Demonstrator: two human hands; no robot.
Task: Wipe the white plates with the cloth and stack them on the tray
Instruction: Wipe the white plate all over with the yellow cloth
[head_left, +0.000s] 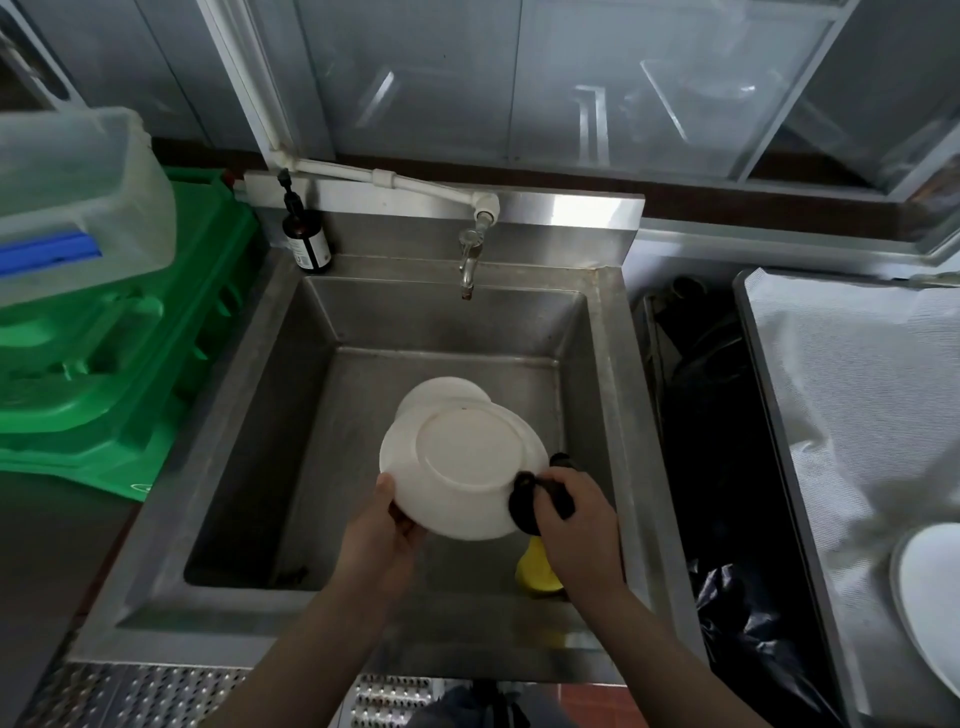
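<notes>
Wipe step in hand. Plate (462, 470) held bottom-up over the sink (249, 374), more plates (441, 392) under it. Left hand (382, 525) fingers clamped on its near rim; right hand (576, 519) fingers clamped on dark cloth (524, 506) at the right rim. Next, likely: finish the rim, carry it right to the tray (831, 374), onto the plate there (930, 592).

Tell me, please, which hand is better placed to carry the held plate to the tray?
Probably the left hand: it already grips the plate, while the right hand holds the dark cloth, though the tray lies rightward.
</notes>
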